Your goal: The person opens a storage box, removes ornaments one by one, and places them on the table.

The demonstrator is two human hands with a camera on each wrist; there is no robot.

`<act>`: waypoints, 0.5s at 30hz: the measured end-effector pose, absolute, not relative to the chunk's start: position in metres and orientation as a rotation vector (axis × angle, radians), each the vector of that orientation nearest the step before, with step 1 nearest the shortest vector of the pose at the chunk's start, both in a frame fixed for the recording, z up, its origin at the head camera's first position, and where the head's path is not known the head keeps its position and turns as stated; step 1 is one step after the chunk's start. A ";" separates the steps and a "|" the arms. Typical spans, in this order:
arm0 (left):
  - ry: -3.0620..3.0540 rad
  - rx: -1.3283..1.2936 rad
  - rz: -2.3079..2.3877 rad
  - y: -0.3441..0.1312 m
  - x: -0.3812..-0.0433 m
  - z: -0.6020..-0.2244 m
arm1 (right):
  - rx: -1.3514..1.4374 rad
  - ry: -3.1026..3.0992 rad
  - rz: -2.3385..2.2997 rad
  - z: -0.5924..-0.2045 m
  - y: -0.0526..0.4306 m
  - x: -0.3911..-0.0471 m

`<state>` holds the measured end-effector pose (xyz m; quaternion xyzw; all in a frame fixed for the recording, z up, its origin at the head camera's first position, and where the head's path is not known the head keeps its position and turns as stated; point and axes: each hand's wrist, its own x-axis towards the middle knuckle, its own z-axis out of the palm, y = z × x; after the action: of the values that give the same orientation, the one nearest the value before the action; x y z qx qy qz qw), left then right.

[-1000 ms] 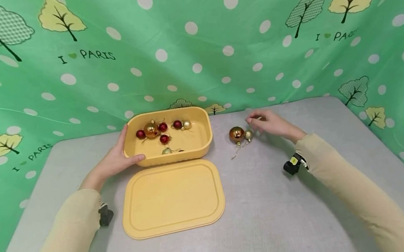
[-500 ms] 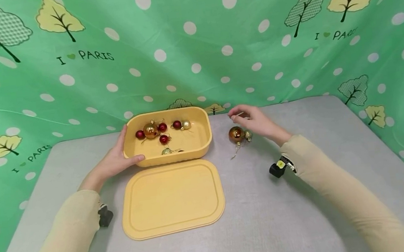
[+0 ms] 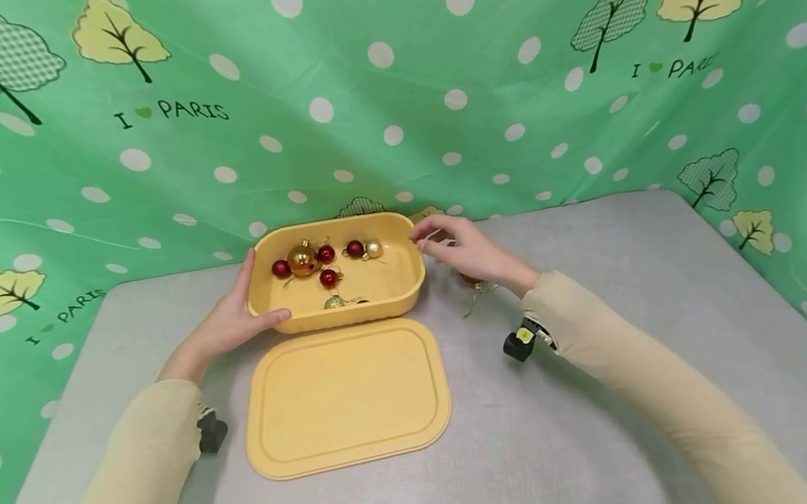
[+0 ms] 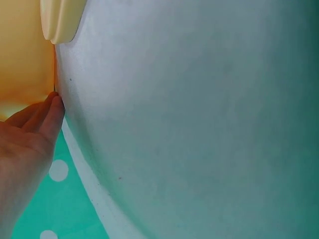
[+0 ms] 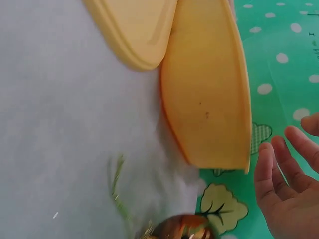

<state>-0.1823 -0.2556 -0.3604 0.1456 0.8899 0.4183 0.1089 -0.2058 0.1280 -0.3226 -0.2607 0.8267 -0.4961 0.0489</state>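
A yellow storage box (image 3: 409, 272) holds several small red, gold and pale gold Christmas baubles, with one larger gold bauble (image 3: 302, 260) among them. My left hand (image 3: 229, 311) grips the box's left end, thumb along the near wall and fingers round the far corner. At its right end, my right hand (image 3: 467, 248) has its bent fingertips right at the rim. The right wrist view shows spread, bent fingers (image 5: 286, 172) beside the box; whether they pinch anything I cannot tell. Under this hand a large gold bauble (image 5: 184, 228) on the table is mostly hidden.
A flat yellow lid (image 3: 346, 398) lies on the grey table (image 3: 548, 444), just in front of the box. Behind the table hangs a green cloth (image 3: 351, 73) with white dots and trees. Black wrist cameras sit under both sleeves.
My right hand has moved left from beside the loose baubles to the box's right rim, now covering most of those baubles. My left hand and the box have stayed in place.
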 end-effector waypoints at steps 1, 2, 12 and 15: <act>2.618 0.428 1.229 -0.256 -0.182 -0.360 | -0.812 2.513 -1.517 -0.322 0.125 -0.206; 2.617 0.430 1.232 -0.256 -0.183 -0.361 | -0.826 2.508 -1.521 -0.322 0.123 -0.207; 2.613 0.421 1.230 -0.257 -0.184 -0.361 | -0.838 2.501 -1.449 -0.317 0.093 -0.216; 2.610 0.418 1.233 -0.257 -0.184 -0.362 | -0.818 2.531 -1.421 -0.319 0.082 -0.221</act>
<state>-0.1842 -0.2568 -0.3620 0.1424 0.8892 0.4201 0.1121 -0.2206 0.0823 -0.3194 -0.2706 0.8375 -0.4704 0.0630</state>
